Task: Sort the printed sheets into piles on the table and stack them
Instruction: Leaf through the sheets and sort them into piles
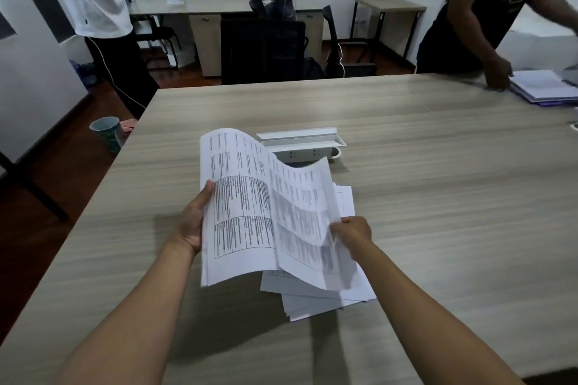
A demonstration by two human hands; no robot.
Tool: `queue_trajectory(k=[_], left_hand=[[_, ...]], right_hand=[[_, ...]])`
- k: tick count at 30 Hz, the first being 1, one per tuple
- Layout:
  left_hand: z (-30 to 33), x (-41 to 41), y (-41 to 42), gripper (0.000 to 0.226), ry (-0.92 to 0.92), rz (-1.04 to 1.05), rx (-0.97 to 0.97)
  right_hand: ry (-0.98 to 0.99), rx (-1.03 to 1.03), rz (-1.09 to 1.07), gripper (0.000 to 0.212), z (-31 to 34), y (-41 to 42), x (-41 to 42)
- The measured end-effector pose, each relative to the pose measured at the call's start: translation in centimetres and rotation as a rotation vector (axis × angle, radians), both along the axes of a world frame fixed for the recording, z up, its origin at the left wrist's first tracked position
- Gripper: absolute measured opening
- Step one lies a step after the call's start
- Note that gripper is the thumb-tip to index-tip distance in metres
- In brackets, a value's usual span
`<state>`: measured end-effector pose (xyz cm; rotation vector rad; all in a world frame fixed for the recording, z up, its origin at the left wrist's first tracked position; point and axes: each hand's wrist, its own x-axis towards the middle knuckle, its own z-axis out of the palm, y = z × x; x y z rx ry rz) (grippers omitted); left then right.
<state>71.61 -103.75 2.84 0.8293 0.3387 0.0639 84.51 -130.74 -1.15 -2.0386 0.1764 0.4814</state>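
The printed sheets (240, 212) are held as a bundle in the air above the table (438, 197), their long axis running away from the person, with the far end bowed upward and the near end drooping toward a loose pile (316, 297) that lies flat on the wood directly beneath and slightly to the right. The left hand (192, 225) grips the bundle's left long edge, thumb on the printed face and the other fingers hidden behind the paper. The right hand (352, 233) is at the opposite edge, its fingers pressed together on a few top leaves that curl up and away from the rest; that part is blurred, so how many leaves it pinches cannot be told. The pile sits nearer the right hand, just under it, so laying the peeled leaves down probably falls to that hand, while the left keeps the bundle raised. A power strip (301, 147) lies just beyond the sheets.
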Motion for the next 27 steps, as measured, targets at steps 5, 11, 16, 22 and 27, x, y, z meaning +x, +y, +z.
queue_trajectory(k=[5, 11, 16, 22, 27], left_hand=[[-0.1, -0.9, 1.0, 0.051, -0.004, -0.007, 0.020], [-0.2, -0.5, 0.8, 0.049, -0.021, -0.023, -0.006], [-0.4, 0.3, -0.3, 0.049, -0.003, -0.061, 0.010], [-0.8, 0.4, -0.6, 0.052, -0.006, -0.064, -0.006], [-0.6, 0.4, -0.7, 0.046, 0.003, -0.019, 0.037]], right_hand=[[0.023, -0.236, -0.035, 0.018, -1.7, -2.5, 0.5], [-0.201, -0.532, -0.063, 0.046, 0.0, -0.5, -0.9], [0.313, 0.300, 0.196, 0.048, 3.2, 3.8, -1.9], [0.278, 0.513, 0.093, 0.028, 2.5, 3.5, -1.6], [0.265, 0.423, 0.097, 0.025, 2.5, 2.2, -0.8]])
